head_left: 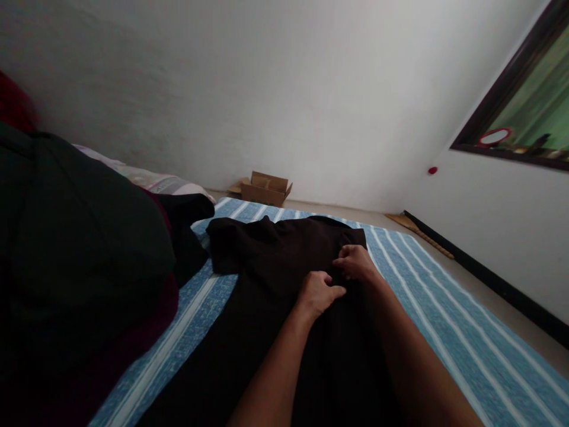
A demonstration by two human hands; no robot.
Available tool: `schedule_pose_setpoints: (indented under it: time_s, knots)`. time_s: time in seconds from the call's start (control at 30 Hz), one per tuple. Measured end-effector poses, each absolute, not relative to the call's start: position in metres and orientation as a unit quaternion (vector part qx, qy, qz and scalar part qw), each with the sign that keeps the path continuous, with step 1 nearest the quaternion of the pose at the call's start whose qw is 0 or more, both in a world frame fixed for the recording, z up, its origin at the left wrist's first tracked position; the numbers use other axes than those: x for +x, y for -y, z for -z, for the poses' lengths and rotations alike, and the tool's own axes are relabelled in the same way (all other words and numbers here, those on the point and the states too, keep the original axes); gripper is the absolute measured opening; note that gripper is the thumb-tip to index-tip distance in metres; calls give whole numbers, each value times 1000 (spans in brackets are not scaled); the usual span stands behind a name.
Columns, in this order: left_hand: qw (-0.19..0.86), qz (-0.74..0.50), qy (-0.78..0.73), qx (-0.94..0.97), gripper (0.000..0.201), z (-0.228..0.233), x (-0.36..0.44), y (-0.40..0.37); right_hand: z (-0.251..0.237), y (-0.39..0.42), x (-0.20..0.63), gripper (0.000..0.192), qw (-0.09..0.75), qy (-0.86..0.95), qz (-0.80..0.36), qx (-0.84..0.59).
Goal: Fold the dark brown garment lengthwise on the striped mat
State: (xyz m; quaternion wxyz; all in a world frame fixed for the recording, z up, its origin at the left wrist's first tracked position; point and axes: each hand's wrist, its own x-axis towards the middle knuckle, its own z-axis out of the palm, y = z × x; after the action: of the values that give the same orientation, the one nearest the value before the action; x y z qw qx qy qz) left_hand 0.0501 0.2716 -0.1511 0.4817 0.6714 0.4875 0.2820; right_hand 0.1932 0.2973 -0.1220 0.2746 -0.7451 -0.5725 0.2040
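Observation:
A dark brown garment [267,261] lies spread out on a blue and white striped sheet [444,308]. My left hand [317,292] rests on the middle of the garment with its fingers curled, pinching the cloth. My right hand [354,263] lies just beyond it near the garment's right edge, fingers bent down onto the fabric. The two hands nearly touch. One sleeve of the garment sticks out to the left.
A heap of dark clothes [80,261] rises at the left. An open cardboard box [265,188] stands on the floor by the far wall. A dark skirting strip [489,279] runs along the right wall under a window [533,112].

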Motion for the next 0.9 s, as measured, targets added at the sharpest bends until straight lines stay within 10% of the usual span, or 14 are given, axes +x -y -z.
schedule_pose_setpoints:
  time_s: [0.3, 0.53, 0.9]
  knots:
    - [765, -144, -250, 575, 27, 136, 33, -258, 139, -263, 238, 39, 640, 360, -442, -515]
    - [719, -214, -354, 558, 4, 140, 43, -259, 151, -253, 250, 40, 683, 311, -470, -464]
    - [608, -214, -397, 653, 22, 147, 61, -255, 162, -251, 260, 35, 694, 313, -466, -452]
